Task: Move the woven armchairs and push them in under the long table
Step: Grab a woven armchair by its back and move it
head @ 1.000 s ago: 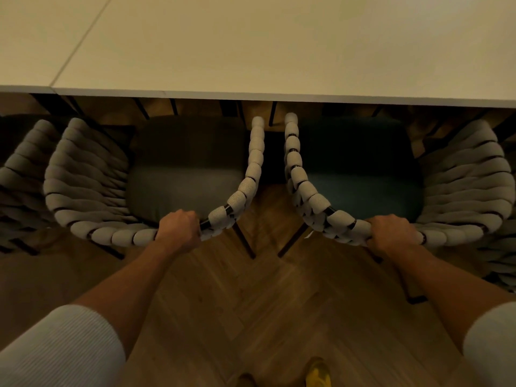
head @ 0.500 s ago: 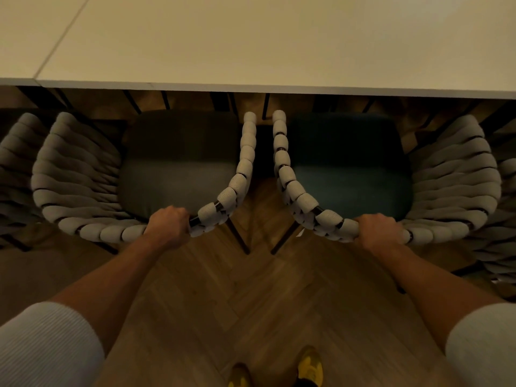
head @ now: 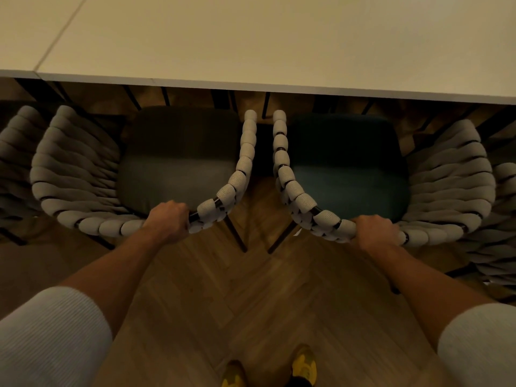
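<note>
The left hand (head: 167,220) is clenched over the back rail of the left chair (head: 75,174). The right hand (head: 377,231) grasps the back rail of the right chair (head: 446,177) in the same way. The chairs stand side by side on the floor (head: 251,297), their inner arms just apart. Both open fronts face the table (head: 279,43), with the arm tips near its edge and the backs towards the person. The left chair has a grey seat (head: 178,174) and the right a teal seat (head: 349,177).

Single head view, steep downward, close over long table (head: 279,46) edge.
</note>
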